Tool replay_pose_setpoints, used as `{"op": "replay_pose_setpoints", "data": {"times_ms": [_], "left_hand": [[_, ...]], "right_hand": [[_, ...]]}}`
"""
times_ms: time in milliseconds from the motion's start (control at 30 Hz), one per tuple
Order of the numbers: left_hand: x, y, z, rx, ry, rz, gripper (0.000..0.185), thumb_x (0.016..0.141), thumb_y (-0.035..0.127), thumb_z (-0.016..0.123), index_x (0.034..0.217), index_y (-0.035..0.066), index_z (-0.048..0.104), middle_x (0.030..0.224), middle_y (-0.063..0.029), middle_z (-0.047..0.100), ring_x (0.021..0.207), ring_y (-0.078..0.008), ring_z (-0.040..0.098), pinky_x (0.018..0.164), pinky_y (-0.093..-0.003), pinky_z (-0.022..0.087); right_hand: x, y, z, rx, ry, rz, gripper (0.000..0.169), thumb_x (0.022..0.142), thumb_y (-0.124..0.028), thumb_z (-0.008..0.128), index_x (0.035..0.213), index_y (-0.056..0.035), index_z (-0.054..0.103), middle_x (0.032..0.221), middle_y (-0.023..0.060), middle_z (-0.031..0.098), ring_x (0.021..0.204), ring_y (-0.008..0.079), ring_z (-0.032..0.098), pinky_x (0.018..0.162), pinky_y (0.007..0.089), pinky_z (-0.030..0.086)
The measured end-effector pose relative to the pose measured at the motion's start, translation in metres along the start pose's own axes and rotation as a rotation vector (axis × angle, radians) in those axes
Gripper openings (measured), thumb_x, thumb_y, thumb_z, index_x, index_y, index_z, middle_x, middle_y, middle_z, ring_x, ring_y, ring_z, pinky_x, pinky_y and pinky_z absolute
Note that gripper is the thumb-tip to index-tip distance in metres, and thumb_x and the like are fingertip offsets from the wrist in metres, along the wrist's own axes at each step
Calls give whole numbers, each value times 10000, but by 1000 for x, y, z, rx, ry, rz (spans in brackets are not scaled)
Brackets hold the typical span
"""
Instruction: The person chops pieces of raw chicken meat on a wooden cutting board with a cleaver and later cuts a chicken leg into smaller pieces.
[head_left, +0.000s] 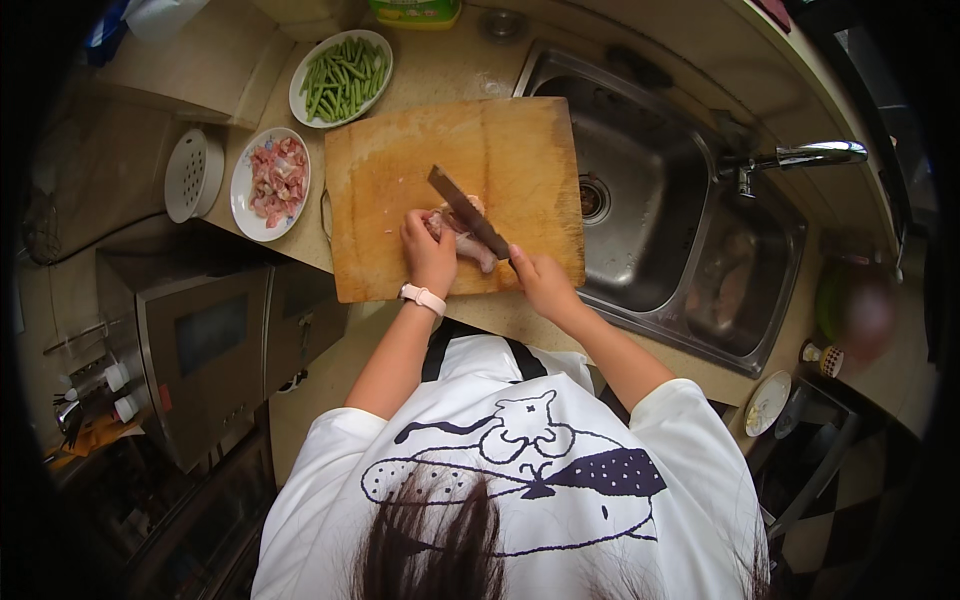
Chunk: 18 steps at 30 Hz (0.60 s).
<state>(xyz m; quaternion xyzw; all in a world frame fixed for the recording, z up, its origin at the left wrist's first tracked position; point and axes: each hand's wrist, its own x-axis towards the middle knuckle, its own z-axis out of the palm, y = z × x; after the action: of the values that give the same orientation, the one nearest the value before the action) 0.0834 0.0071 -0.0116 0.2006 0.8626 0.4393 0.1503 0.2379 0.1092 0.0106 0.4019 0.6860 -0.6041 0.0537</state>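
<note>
My left hand, with a pink band on its wrist, holds a piece of raw meat down on a wooden cutting board. The meat looks like a poultry leg; part of it is hidden by the fingers and the blade. In my right hand is the handle of a kitchen knife, its blade slanting up and left over the meat. Small bits of meat lie on the board left of my left hand. Whether the blade touches the meat, I cannot tell.
Left of the board stand a plate of cut raw meat, a plate of cut green beans and a white perforated container. On the right is a steel double sink with a chrome faucet; something pale lies in its smaller basin.
</note>
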Motion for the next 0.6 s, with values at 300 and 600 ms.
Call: {"op": "replay_pose_setpoints", "data": {"times_ms": [300, 600], "left_hand": [[0, -6, -6, -62, -64, -23, 294, 772, 67, 567, 1030, 16, 437, 966, -184, 460, 837, -319, 494, 743, -388, 423], [19, 28, -50, 330, -364, 650, 239, 672, 117, 647, 906, 83, 614, 960, -105, 539, 961, -283, 495, 851, -396, 368]], "right_hand": [[-7, -14, -9, -133, 47, 54, 642, 896, -513, 376, 638, 52, 540, 547, 217, 483, 522, 330, 492, 539, 420, 379], [-23, 13, -27, 138, 123, -1, 574, 912, -514, 354, 595, -44, 442, 474, 34, 391, 411, 137, 390, 398, 290, 317]]}}
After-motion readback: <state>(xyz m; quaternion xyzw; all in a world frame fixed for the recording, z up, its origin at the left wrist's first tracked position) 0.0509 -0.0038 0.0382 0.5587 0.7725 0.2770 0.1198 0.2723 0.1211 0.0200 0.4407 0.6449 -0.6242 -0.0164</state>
